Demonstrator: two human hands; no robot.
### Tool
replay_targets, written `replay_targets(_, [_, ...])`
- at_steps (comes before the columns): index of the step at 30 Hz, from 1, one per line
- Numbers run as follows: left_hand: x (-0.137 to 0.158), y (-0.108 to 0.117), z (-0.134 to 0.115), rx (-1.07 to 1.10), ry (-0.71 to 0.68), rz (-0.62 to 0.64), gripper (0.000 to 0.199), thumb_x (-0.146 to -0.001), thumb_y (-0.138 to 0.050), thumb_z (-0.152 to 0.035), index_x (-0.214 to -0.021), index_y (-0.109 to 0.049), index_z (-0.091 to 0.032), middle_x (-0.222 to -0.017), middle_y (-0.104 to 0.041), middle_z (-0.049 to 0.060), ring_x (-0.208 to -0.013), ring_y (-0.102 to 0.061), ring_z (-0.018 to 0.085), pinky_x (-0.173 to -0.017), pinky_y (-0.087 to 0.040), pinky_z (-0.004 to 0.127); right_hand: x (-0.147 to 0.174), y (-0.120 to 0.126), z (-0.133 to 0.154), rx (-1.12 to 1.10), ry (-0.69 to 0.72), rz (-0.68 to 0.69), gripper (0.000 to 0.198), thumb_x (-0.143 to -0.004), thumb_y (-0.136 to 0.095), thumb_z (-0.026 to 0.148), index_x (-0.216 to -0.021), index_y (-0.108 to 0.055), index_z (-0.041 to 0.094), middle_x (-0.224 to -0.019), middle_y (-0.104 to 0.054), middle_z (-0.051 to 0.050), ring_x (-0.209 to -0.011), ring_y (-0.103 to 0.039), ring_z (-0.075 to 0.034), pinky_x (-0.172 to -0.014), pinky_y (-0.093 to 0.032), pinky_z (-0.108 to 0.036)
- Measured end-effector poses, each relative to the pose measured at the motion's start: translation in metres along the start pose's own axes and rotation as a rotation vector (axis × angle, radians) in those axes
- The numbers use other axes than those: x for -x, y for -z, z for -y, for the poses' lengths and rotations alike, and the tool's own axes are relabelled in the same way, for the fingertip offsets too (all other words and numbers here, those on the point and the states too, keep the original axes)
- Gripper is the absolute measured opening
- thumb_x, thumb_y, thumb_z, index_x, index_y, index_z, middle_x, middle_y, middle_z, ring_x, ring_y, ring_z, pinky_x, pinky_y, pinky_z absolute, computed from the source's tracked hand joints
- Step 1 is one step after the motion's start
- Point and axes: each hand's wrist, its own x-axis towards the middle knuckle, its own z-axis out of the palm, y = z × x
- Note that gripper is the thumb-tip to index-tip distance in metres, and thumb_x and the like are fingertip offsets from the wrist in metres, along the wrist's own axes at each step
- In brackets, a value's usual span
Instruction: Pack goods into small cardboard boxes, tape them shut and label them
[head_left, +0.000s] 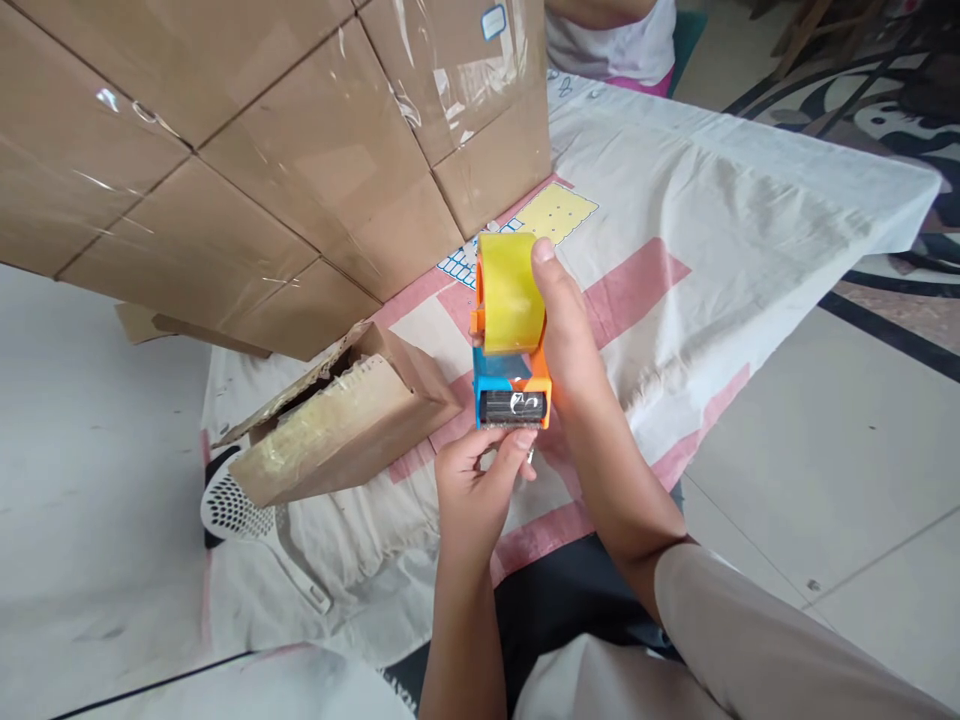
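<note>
My right hand (570,325) is wrapped around an orange and blue tape dispenser (481,400), its thumb along the side of a yellowish roll of packing tape (511,290). The black roller (502,407) and the toothed edge face me. Just below that edge, my left hand (476,485) is closed, thumb and fingers pinching at the clear tape's end. To the left of the hands lies a small cardboard box (345,440) with torn, taped flaps, tilted on the cloth. Part of the dispenser's grip is hidden behind my right hand.
A tall stack of taped cardboard boxes (330,160) stands at the back left. The table carries a white and pink cloth (637,290). A white slotted skimmer (289,570) lies at the left edge. Another person (615,45) is beyond the table.
</note>
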Motion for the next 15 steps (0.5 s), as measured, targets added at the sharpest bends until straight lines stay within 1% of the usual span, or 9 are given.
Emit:
replay_targets(3, [0.000, 0.001, 0.001, -0.004, -0.018, -0.008, 0.024, -0.089, -0.072, -0.036, -0.070, -0.077, -0.022, -0.054, -0.066, -0.003, -0.055, -0.061, 0.011, -0.059, -0.048, 0.023, -0.003, 0.005, -0.005, 0.013, -0.027, 0.044, 0.061, -0.083, -0.050, 0.088, -0.095, -0.060, 0.029, -0.085, -0.067, -0.003, -0.094, -0.075, -0.030, -0.065, -0.063, -0.043])
replay_targets(6, [0.001, 0.000, 0.003, -0.013, -0.033, -0.040, 0.019, -0.088, -0.072, -0.033, -0.074, -0.077, -0.022, -0.054, -0.065, -0.004, -0.054, -0.061, 0.011, -0.058, -0.048, 0.023, -0.005, 0.012, -0.010, 0.014, -0.069, 0.075, 0.059, -0.083, -0.053, 0.086, -0.097, -0.059, 0.029, -0.084, -0.067, -0.004, -0.094, -0.075, -0.030, -0.066, -0.064, -0.043])
replay_targets(8, [0.001, -0.001, 0.003, -0.017, -0.055, -0.060, 0.017, -0.088, -0.072, -0.032, -0.074, -0.076, -0.022, -0.054, -0.065, -0.004, -0.054, -0.060, 0.011, -0.057, -0.047, 0.023, -0.005, 0.014, -0.011, 0.009, -0.086, 0.075, 0.058, -0.083, -0.054, 0.086, -0.097, -0.059, 0.029, -0.083, -0.067, -0.004, -0.094, -0.075, -0.030, -0.065, -0.064, -0.042])
replay_targets(12, [0.001, -0.003, 0.003, -0.040, -0.087, -0.089, 0.022, -0.087, -0.071, -0.033, -0.068, -0.072, -0.022, -0.052, -0.063, -0.004, -0.053, -0.058, 0.012, -0.057, -0.046, 0.024, -0.005, 0.012, -0.012, -0.006, -0.091, 0.082, 0.059, -0.084, -0.053, 0.085, -0.097, -0.058, 0.029, -0.084, -0.067, -0.004, -0.094, -0.075, -0.030, -0.066, -0.064, -0.042])
replay_targets(15, [0.001, -0.005, 0.004, -0.092, -0.093, -0.104, 0.023, -0.088, -0.069, -0.035, -0.069, -0.070, -0.021, -0.053, -0.062, -0.003, -0.054, -0.059, 0.012, -0.059, -0.047, 0.024, -0.008, 0.010, -0.013, -0.005, -0.078, 0.070, 0.059, -0.083, -0.053, 0.086, -0.096, -0.059, 0.028, -0.083, -0.067, -0.004, -0.093, -0.075, -0.029, -0.067, -0.065, -0.043])
